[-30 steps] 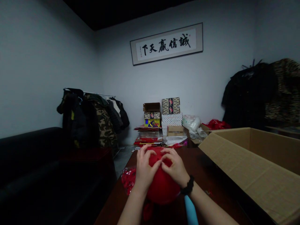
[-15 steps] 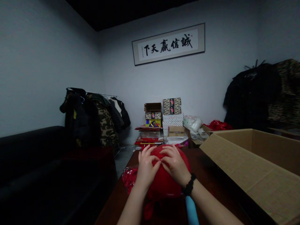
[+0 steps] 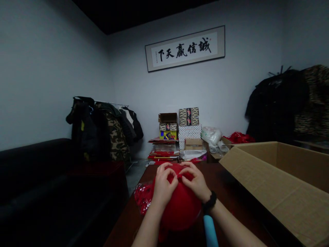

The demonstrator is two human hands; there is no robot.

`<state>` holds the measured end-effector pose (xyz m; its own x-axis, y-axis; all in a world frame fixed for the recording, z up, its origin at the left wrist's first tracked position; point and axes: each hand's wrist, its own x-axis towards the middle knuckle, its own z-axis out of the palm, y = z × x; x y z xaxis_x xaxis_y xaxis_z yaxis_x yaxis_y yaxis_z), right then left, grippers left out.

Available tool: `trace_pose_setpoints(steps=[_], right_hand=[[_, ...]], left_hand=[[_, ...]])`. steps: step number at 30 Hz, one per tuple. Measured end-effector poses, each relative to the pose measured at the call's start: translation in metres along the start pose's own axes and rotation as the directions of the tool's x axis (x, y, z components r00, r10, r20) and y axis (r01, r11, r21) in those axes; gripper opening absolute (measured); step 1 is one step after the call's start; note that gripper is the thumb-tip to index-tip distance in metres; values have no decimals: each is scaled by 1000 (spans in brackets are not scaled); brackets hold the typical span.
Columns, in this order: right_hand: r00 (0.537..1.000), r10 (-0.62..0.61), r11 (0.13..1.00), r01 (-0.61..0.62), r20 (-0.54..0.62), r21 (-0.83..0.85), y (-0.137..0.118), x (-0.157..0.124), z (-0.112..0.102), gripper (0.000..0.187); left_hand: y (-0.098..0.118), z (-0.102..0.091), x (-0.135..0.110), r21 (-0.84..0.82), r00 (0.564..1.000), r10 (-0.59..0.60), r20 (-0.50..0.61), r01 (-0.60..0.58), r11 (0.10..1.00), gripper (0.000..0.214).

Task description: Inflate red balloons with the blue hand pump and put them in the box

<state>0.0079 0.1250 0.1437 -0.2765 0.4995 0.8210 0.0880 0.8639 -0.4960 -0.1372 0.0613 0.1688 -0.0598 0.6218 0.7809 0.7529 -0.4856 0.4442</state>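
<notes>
"Position check: where is the round red object sitting?"

"It is sitting over the dark brown table, directly ahead of the person, between both forearms. Use it as the dial centre. The dim light is hiding its material, and the view is not showing whether its underside is touching the tabletop."

"How is the left hand gripping?"

"It is bearing on the 11 o'clock side. Thumb and index finger are forming a narrow loop, their tips pinching the upper surface."

"And the right hand?"

"It is mirroring that grip from 1 o'clock, its thumb and index tips pinching just beside the left tips. A black wristband is encircling the wrist."

"Which items are lying nearby?"

"At 9 o'clock, a clear plastic packet with red contents is lying beside the left forearm. Between 4 and 5 o'clock, a light-blue tube is showing below the right wrist. At 3 o'clock, an open cardboard box is standing, one flap slanting outward."

"Background?"

"At 12 o'clock, a framed calligraphy panel is hanging above stacked boxes."
</notes>
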Motion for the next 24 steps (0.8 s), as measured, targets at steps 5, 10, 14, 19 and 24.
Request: trace_pose_setpoints(steps=[5, 10, 14, 19, 24], right_hand=[[997, -55, 998, 56, 54, -30, -2, 3, -4, 15], [990, -109, 992, 114, 87, -56, -1, 1, -2, 16], [994, -96, 994, 98, 44, -53, 2, -1, 0, 8], [995, -86, 995, 88, 40, -54, 1, 1, -4, 4], [995, -87, 995, 89, 55, -37, -2, 3, -5, 5]], left_hand=[[-2, -1, -1, -76, 999, -28, 27, 30, 997, 6], [-6, 1, 0, -137, 996, -34, 77, 45, 990, 6], [-11, 3, 0, -113, 996, -46, 76, 55, 992, 6], [-9, 0, 0, -138, 995, -19, 98, 32, 990, 13], [-7, -1, 0, -156, 994, -9, 111, 26, 987, 14]])
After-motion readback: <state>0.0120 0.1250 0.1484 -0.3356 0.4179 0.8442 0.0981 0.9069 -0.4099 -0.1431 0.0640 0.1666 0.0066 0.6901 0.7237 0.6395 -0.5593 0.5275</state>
